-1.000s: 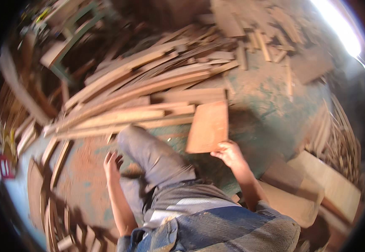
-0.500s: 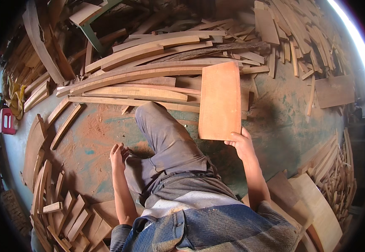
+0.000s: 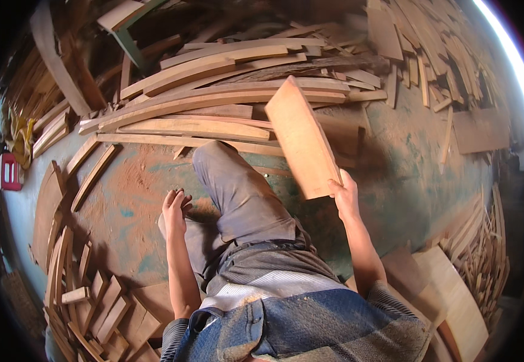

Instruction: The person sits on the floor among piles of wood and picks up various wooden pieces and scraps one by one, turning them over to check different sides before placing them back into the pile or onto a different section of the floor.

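A flat wooden board [image 3: 303, 142] is gripped in my right hand [image 3: 345, 196], held at its near right corner. The board tilts up to the left above the floor, so its right edge shows. My left hand [image 3: 176, 206] is raised over my bent left leg, beside the knee. Its fingers are loosely curled and slightly apart, with nothing visible in them.
Long curved wood pieces [image 3: 214, 99] lie stacked across the far side. Short offcuts [image 3: 108, 304] crowd the near left, and thin sticks [image 3: 479, 247] and wide boards [image 3: 449, 295] the near right. A brown panel [image 3: 481, 130] lies at the far right. Sawdust covers the floor [image 3: 135, 187].
My right hand has turned the board: it now leans to the left and shows its edge instead of its full face. My left hand has shifted slightly right.
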Action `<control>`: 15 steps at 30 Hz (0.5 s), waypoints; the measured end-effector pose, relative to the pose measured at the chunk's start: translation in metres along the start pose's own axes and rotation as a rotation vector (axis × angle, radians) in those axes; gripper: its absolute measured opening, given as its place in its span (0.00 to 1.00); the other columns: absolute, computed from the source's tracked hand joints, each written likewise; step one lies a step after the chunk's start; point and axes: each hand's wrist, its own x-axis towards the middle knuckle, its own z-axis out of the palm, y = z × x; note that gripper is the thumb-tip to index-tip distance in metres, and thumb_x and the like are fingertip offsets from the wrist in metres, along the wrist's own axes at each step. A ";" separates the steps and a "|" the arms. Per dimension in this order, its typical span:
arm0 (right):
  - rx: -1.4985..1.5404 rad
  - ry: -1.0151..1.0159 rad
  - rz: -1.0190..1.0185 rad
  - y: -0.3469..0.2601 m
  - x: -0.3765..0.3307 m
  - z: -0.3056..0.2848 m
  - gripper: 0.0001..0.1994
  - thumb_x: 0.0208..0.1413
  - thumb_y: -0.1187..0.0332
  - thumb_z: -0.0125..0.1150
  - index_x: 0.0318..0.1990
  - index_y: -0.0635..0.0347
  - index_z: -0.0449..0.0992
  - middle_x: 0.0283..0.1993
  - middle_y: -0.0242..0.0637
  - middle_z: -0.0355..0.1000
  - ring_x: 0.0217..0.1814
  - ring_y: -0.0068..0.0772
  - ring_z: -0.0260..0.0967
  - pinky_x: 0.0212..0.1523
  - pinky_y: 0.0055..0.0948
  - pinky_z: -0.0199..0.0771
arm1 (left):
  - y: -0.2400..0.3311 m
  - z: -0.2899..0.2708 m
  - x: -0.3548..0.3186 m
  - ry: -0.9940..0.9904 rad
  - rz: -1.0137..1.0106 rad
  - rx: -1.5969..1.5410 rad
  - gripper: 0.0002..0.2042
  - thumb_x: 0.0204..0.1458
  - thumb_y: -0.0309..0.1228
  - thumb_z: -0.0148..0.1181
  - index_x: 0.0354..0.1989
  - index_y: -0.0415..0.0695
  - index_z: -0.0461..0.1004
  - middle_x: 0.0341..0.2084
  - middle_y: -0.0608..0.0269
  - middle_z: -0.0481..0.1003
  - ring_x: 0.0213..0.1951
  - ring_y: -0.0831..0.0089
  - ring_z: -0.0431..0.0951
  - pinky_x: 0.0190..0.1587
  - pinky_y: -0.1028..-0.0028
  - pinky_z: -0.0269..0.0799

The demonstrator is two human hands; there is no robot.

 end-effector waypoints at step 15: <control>0.190 0.828 0.454 0.117 -0.143 -0.185 0.11 0.54 0.71 0.63 0.45 0.59 0.79 0.35 0.33 0.76 0.30 0.30 0.75 0.23 0.31 0.78 | -0.080 -0.022 0.064 -0.289 -0.058 0.482 0.22 0.57 0.32 0.61 0.57 0.34 0.67 0.44 0.54 0.77 0.42 0.64 0.81 0.37 0.69 0.76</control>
